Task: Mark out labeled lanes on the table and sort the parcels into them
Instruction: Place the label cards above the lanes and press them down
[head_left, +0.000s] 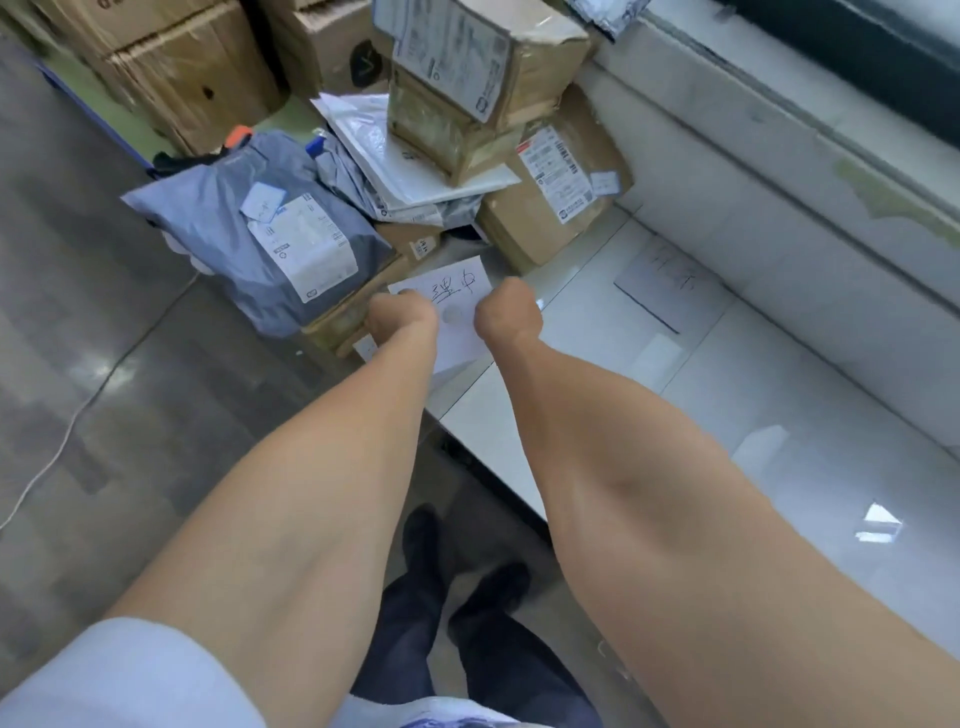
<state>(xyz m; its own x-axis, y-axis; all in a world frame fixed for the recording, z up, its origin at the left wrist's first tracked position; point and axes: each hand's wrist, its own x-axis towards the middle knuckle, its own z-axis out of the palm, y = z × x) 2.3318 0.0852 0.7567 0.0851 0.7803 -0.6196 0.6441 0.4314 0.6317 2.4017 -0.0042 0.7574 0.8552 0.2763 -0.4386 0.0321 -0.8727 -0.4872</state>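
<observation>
Both my hands grip a white paper label (457, 291) with handwritten characters, held at the near edge of the white table (779, 415). My left hand (402, 314) pinches its left side and my right hand (509, 312) its right side. A second handwritten sheet (670, 280) lies flat on the table further right, near the wall. Just beyond the label is the parcel pile: a grey poly mailer (249, 234) on a flat carton, a white bubble mailer (384, 150), a large brown box (556, 208) and two stacked cardboard boxes (467, 78).
Big cardboard cartons (171, 67) stand on the floor at the back left. A white cable (67, 426) runs across the grey floor on the left. A white ledge (779, 171) borders the table's right side. My legs and shoes (467, 623) are below.
</observation>
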